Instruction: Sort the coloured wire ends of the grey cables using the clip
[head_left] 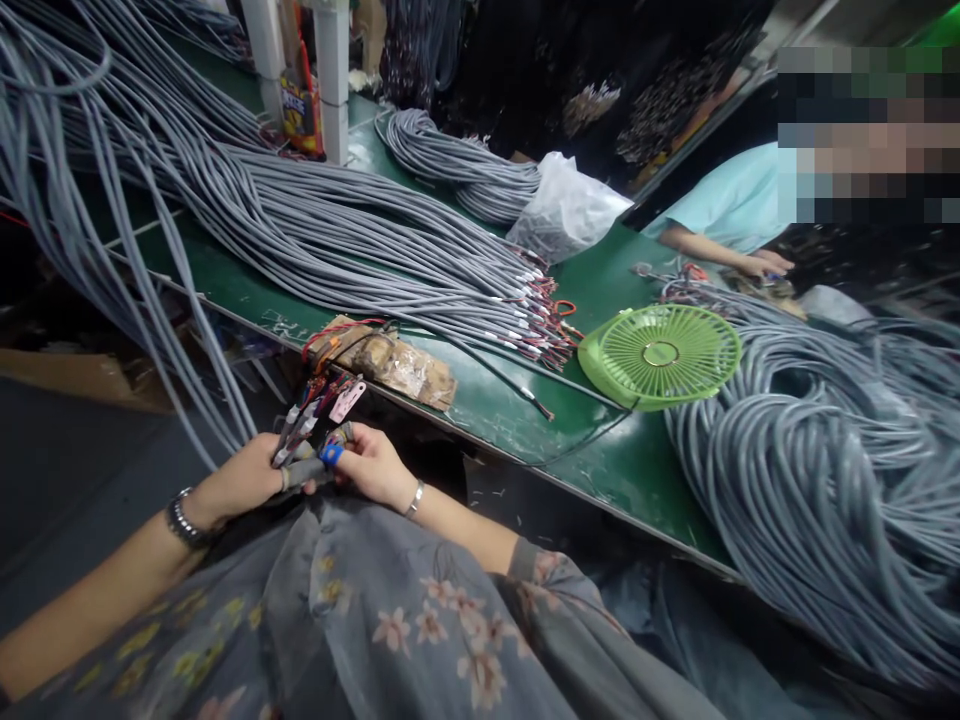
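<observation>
My left hand [247,480], a dark watch on its wrist, is closed round several grey cables [206,385]. Their white-banded ends and thin coloured wires [304,420] stick up past the fingers. Close beside it, my right hand [379,465] is pinched shut, wearing a silver bracelet. A blue band [331,455] shows at its thumb and fingertips; what the fingers grip is hidden. Just beyond both hands, a pink tag with a hole [347,400] stands near a bundle wrapped in brown card and clear tape [409,368] at the table's edge.
Long grey cables [360,220] with stripped ends run across the green table [592,480]. A lime-green fan [660,355] stands to the right, beside large cable coils [810,480]. A clear plastic bag [570,205] lies behind. A co-worker in a light-blue top [731,200] works at far right.
</observation>
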